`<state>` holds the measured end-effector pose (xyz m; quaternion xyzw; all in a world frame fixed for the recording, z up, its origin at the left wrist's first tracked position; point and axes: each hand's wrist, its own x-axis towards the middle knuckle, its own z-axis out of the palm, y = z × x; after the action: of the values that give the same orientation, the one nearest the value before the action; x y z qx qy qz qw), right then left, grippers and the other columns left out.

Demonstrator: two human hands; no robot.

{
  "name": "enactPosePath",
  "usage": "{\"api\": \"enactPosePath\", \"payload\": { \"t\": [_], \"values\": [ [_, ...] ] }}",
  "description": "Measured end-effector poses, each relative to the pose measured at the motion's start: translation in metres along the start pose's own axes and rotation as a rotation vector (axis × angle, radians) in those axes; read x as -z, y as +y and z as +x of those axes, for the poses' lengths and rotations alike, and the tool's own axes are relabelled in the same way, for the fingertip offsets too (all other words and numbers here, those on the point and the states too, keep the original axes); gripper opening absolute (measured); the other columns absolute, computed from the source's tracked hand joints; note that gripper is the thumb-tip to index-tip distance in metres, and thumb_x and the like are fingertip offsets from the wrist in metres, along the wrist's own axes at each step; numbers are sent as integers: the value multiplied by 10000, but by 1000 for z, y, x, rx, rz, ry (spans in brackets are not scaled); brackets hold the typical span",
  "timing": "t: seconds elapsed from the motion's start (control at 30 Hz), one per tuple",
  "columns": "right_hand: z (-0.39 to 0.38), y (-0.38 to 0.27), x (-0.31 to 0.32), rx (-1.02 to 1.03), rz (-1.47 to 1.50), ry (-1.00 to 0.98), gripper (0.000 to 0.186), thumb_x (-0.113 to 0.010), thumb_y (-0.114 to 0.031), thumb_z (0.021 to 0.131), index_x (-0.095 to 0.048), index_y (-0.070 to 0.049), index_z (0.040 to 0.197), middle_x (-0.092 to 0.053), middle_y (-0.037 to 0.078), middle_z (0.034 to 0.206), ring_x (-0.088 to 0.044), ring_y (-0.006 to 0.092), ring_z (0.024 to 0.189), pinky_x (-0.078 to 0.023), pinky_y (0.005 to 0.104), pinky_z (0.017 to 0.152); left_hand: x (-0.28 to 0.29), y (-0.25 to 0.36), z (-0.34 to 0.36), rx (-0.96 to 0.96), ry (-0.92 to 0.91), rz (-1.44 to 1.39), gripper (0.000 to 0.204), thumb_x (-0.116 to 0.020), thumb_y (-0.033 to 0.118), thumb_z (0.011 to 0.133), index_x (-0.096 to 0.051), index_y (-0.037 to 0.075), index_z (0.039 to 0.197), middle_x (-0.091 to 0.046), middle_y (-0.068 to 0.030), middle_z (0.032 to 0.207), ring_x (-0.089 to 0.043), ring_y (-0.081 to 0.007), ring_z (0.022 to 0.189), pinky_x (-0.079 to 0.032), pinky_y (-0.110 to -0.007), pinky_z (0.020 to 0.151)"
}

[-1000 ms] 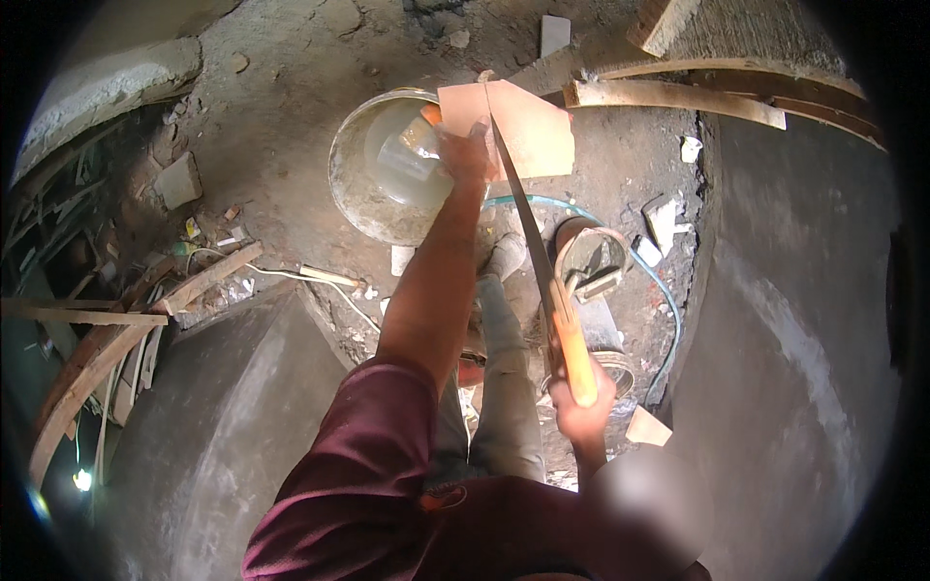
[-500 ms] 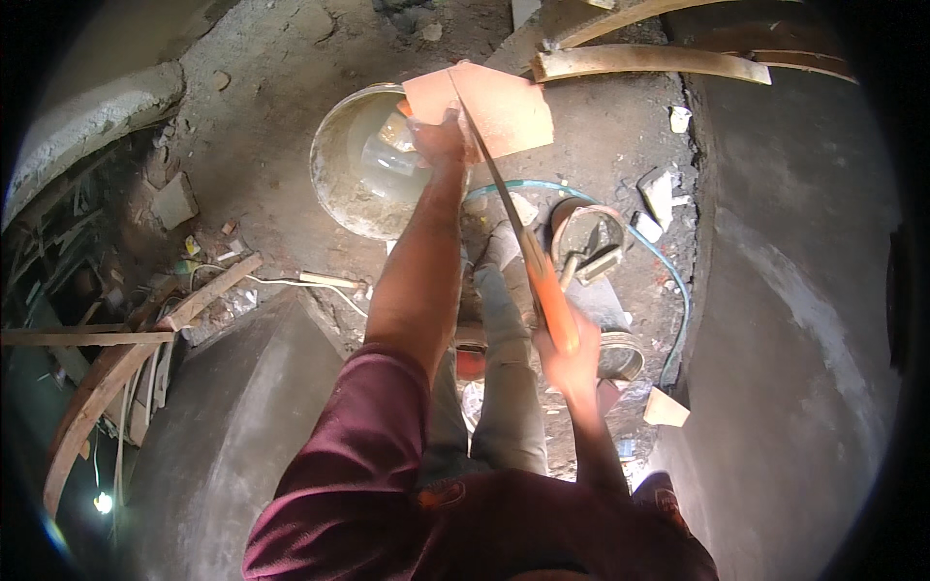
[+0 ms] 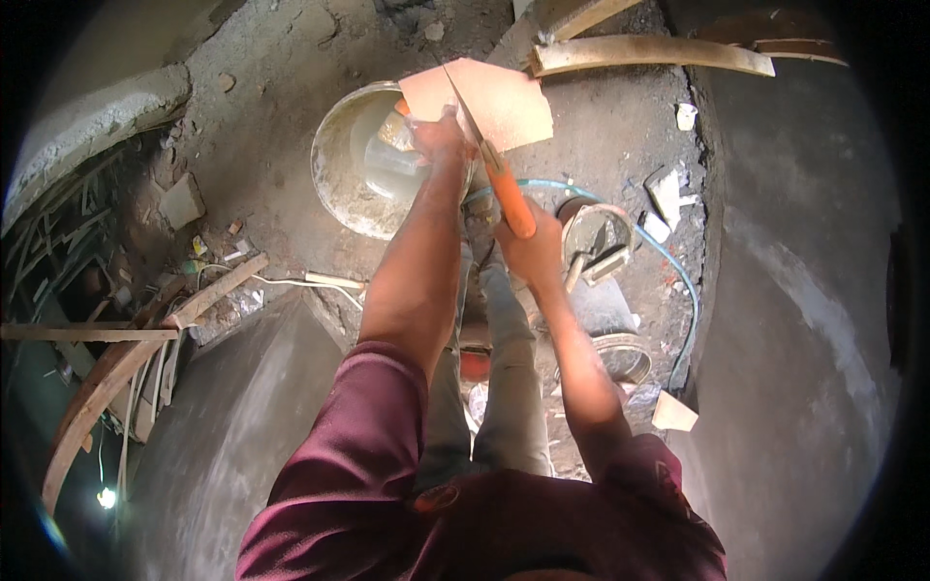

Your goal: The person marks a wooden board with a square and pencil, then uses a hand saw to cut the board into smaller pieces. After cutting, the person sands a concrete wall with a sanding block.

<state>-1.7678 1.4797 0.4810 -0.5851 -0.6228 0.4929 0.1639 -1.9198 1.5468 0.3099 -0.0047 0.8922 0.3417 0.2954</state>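
My left hand (image 3: 441, 138) is closed on the left edge of a flat, salmon-pink board (image 3: 509, 105), held out over the right side of a large round bucket (image 3: 332, 184). In my right hand (image 3: 533, 247) is a handsaw (image 3: 511, 198), gripped by its orange handle. The blade slants up and left across the board, just right of my left hand. It appears to lie in a cut line reaching the far edge. Cloudy water and a pale object lie inside the bucket; the fingers under the board are hidden.
Right of my legs stand a small bucket with tools (image 3: 596, 232) and a round container (image 3: 625, 358), with a blue hose (image 3: 690, 310) curving past. Curved timber (image 3: 654, 55) lies at the far right. Wood pieces (image 3: 102, 387) and rubble are at the left.
My right hand has pushed the saw forward and slightly left, so the handle is now close to the board. My left hand and the board have hardly moved.
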Motion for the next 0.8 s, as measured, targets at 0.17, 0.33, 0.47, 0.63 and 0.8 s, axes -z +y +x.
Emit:
{"api": "enactPosePath", "payload": {
  "t": [0.17, 0.33, 0.47, 0.63, 0.8],
  "values": [
    [-31, 15, 19, -63, -72, -64, 157, -623, -38, 739, -600, -4, 891, -606, 175, 749, -620, 365, 698, -488, 393, 650, 0, -9, 3, 8, -32, -40, 803, -818, 287, 774, -419, -101, 1352, -606, -247, 1266, -562, -381, 1205, -419, -441, 1043],
    [-123, -44, 97, -200, -104, -171, 224, -633, -74, 728, -632, -31, 948, -628, 175, 791, -643, 387, 728, -514, 422, 680, 11, 1, -1, 73, -39, 20, 839, -822, 292, 763, -401, -114, 1365, -600, -258, 1267, -565, -390, 1197, -421, -438, 1044],
    [-156, -33, 114, -261, 27, -130, 274, -633, -73, 723, -653, -20, 991, -647, 138, 789, -657, 338, 726, -522, 387, 681, 8, -3, 4, 11, -11, 46, 778, -833, 327, 750, -464, -60, 1316, -644, -223, 1208, -619, -368, 1131, -456, -427, 1002],
    [-11, 21, 27, 5, -130, -66, 239, -672, -88, 751, -626, 1, 969, -648, 203, 827, -626, 411, 757, -494, 424, 671, 0, -17, 11, 5, -60, -11, 899, -806, 372, 769, -362, -52, 1426, -591, -251, 1295, -545, -414, 1221, -283, -569, 1123],
    [-5, 14, 12, 79, -47, -24, 158, -637, -23, 711, -602, 3, 863, -597, 181, 737, -594, 365, 677, -473, 400, 632, 3, -10, 9, 63, -128, -64, 781, -805, 341, 787, -451, -88, 1336, -634, -240, 1218, -596, -391, 1140, -438, -496, 997]
  ]
}}
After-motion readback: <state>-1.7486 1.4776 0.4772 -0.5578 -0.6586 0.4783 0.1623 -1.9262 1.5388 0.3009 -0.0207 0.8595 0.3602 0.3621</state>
